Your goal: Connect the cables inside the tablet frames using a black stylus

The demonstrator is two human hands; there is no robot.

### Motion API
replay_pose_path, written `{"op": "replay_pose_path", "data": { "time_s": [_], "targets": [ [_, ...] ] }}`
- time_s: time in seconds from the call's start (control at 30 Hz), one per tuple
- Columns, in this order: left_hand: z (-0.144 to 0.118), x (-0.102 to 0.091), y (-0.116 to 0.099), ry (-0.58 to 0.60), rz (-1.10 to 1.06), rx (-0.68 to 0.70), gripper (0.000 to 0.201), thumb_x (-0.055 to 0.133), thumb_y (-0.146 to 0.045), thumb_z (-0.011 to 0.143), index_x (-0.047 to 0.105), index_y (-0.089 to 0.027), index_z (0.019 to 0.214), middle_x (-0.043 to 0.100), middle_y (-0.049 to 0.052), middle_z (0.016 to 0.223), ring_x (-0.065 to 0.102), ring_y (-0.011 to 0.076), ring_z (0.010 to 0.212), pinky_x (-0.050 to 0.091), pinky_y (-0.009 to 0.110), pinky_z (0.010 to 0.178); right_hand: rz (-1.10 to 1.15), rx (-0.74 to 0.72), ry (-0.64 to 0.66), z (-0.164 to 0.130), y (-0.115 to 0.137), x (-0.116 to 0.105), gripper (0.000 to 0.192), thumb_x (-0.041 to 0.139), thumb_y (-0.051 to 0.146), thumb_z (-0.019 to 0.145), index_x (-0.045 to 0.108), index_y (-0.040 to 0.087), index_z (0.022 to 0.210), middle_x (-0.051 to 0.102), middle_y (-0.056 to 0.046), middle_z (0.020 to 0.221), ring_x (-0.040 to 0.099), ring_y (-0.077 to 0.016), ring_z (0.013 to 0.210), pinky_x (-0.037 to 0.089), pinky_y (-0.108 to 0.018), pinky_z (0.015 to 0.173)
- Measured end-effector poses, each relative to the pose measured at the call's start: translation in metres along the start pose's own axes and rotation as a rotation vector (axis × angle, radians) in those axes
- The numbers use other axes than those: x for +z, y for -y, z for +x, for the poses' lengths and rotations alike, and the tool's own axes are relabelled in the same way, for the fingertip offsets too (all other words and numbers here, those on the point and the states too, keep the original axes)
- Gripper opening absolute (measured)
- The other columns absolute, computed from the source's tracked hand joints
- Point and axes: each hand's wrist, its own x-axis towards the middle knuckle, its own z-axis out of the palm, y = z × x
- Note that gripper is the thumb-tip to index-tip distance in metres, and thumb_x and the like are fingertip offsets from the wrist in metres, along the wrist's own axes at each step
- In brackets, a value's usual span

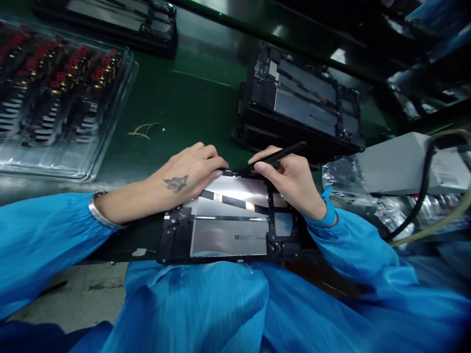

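An opened tablet lies in front of me at the table's near edge, its silver battery area and dark ribbon cables facing up. My left hand is at its far edge, with thumb and fingers closed on the black rim. In my right hand is a slim black pen-shaped tool, pinched between thumb and fingers. Its lower end reaches the tablet's far edge, just right of my left fingertips. Whether the tip touches a small part there is too dark to tell.
Stacked similar tablet bodies stand behind my right hand, and another stack at the back left. A clear plastic tray holds several ribbon-like parts. To the right are a white box and a black cable. Thin strips lie on the green tabletop.
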Motion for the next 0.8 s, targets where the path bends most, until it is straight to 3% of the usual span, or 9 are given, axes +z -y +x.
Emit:
{"op": "replay_pose_path", "data": {
  "time_s": [0.8],
  "targets": [
    [-0.0014, 0.0015, 0.0033, -0.032, 0.005, 0.040, 0.033, 0.040, -0.028, 0.106, 0.067, -0.017, 0.121, 0.061, 0.008, 0.104, 0.056, 0.0235, 0.095, 0.046, 0.035, 0.080, 0.007, 0.008, 0.023, 0.0007, -0.0005, -0.0009, 0.021, 0.064, 0.038, 0.096, 0.074, 0.019, 0.096, 0.074, -0.003, 0.097, 0.070, -0.0170, 0.089, 0.055, -0.026, 0.069]
  ]
}}
